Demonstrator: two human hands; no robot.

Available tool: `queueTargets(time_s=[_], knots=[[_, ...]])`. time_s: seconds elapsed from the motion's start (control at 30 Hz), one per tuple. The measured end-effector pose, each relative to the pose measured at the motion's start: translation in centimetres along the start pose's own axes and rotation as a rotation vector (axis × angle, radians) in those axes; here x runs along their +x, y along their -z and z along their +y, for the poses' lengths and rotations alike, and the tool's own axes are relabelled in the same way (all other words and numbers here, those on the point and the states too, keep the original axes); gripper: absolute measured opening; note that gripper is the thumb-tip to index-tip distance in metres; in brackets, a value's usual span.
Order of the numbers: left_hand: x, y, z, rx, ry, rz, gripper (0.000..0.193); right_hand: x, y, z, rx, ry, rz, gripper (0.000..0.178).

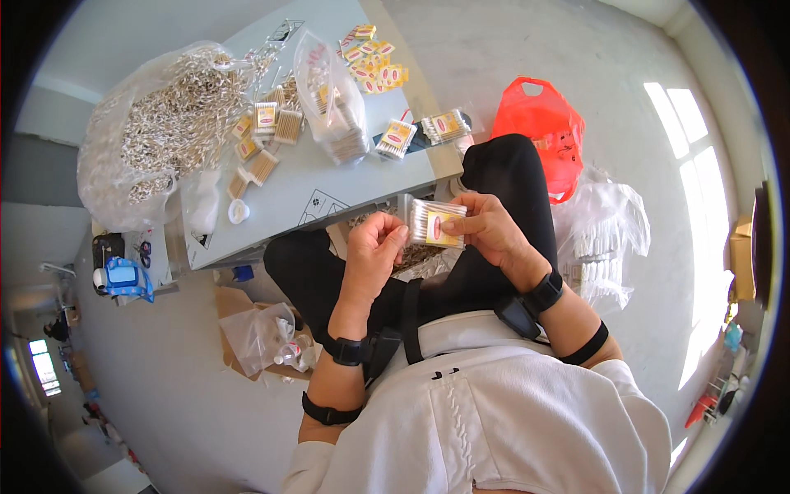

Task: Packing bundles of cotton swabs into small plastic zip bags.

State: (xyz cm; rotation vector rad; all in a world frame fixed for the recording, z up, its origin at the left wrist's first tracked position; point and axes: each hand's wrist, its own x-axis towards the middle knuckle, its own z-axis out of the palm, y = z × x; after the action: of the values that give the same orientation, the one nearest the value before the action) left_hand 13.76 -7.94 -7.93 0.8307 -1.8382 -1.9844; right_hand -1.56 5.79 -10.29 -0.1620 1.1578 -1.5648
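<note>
A small clear packet of cotton swabs [420,221] with a yellow card inside is held between my hands, over my lap. My left hand [372,251] pinches the packet's left edge between thumb and fingertips. At the packet's other end, my right hand [492,232] grips it with the thumb lying over the card. On the table beyond, bundles of swabs with yellow cards [397,137] lie near the right edge. A clear plastic bag [332,103] with more swabs stands left of them.
A large bag of loose swabs [177,115] covers the grey table's [280,177] left side. Yellow cards [377,67] are scattered at the back. Right of my legs are a red plastic bag [539,123] and a clear bag of packets [599,239]. A cardboard box [239,342] stands lower left.
</note>
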Motion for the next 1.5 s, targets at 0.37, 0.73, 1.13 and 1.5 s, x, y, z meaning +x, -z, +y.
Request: queueTargets(time_s=[0.37, 0.73, 1.13, 1.5], knots=[[5.7, 2.1, -4.8, 0.522, -0.29, 0.385, 0.011, 6.8, -0.6, 0.2, -0.277, -0.134, 0.034, 0.016], [10.6, 16.7, -3.6, 1.101, -0.276, 0.652, 0.038, 13.2, -0.7, -0.3, -0.306, 0.083, 0.304, 0.015], [17.7, 21.1, -6.7, 1.441, -0.17, 0.682, 0.043, 14.7, -2.2, -3.0, -0.966, 0.071, 0.177, 0.028], [13.4, 17.4, -5.0, 1.008, -0.505, 0.803, 0.05, 14.7, -2.2, -3.3, -0.89, -0.006, 0.202, 0.03]])
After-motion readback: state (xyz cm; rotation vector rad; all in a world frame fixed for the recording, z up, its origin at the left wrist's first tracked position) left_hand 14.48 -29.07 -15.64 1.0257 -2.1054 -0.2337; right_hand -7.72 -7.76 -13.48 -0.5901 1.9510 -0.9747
